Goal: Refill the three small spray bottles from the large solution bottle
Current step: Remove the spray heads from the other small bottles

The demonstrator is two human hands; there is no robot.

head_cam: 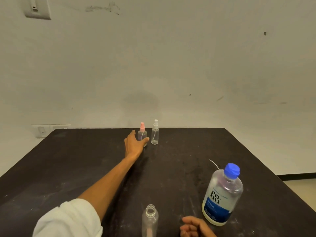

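My left hand (135, 142) reaches to the far side of the dark table and its fingers wrap the lower body of a small clear spray bottle with a pink top (142, 132). Just right of it stands a second small clear spray bottle with a white top (155, 134), untouched. A third small clear bottle (150, 219) stands uncapped at the near edge. The large solution bottle (222, 195) with a blue cap and blue label stands at the near right. My right hand (195, 227) rests loosely curled between the uncapped bottle and the large bottle, holding nothing.
A thin white dip tube (214, 164) pokes out behind the large bottle's cap. The dark table (68, 168) has rounded far corners and meets a white wall. A wall socket (41, 131) sits at the far left, and floor shows at the right.
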